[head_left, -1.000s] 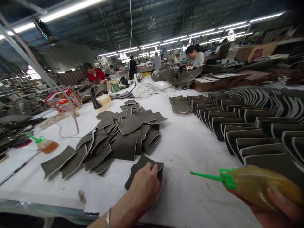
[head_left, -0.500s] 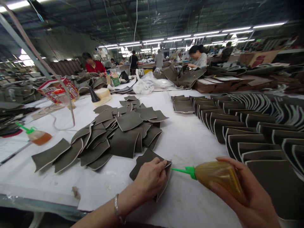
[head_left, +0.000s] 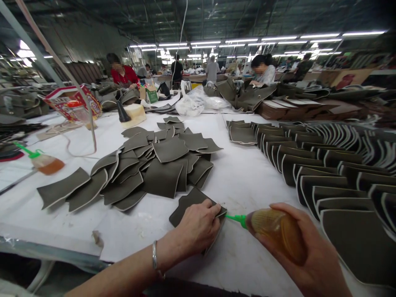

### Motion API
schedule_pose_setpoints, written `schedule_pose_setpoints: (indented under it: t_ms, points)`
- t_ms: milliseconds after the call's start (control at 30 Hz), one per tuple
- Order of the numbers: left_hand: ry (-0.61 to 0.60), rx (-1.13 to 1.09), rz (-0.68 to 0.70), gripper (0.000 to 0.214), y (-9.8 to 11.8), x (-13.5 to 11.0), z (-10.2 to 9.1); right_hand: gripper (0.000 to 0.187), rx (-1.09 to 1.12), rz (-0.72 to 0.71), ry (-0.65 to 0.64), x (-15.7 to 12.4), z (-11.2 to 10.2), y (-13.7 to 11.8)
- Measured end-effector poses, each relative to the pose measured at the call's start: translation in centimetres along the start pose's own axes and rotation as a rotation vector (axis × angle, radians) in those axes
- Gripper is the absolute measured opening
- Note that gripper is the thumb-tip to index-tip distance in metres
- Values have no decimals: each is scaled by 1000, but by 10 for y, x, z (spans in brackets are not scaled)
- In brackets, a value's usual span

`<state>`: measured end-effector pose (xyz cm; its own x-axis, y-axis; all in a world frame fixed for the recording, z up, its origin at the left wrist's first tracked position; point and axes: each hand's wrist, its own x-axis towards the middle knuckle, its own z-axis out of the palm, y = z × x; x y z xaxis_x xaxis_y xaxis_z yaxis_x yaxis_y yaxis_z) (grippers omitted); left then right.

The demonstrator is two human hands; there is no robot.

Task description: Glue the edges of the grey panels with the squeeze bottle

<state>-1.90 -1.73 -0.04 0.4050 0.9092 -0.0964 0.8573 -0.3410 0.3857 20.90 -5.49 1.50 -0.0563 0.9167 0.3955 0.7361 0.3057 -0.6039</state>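
My left hand is closed on a dark olive leather-like piece, fingers pinching near its right corner; part of the piece lies under the hand. Wrapped in my right hand is a squeeze bottle of amber liquid with a green nozzle. The thin nozzle tip points left and meets the edge of the piece just beside my left fingertips. Beyond my left hand lies a loose pile of similar pieces with pale edges. Several more overlap in long rows at the right.
A second green-nozzled bottle lies on the white table at far left. A slanted pole rises near a red patterned box. Clear plastic bags sit at the back, and several people work beyond.
The bottle's body has shifted left and turned a little, its tip staying at the piece's edge. My left hand keeps its hold. The whole view has shifted slightly.
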Motion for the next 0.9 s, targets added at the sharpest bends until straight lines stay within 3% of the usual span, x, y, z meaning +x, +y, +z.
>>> schedule_pose_setpoints:
  t_ms: [300,600,767,900]
  points:
    - [-10,-140,59,37,-5,3,-4,40,50,51,30,0,0,2]
    - [12,-188,84,44,-8,-2,-3,45,210,198,39,2,3,8]
    - [-27,-176,86,46,-5,-3,-9,44,278,268,-26,-5,3,13]
    - [-32,-169,91,48,-6,-4,-9,47,286,233,5,-4,5,25]
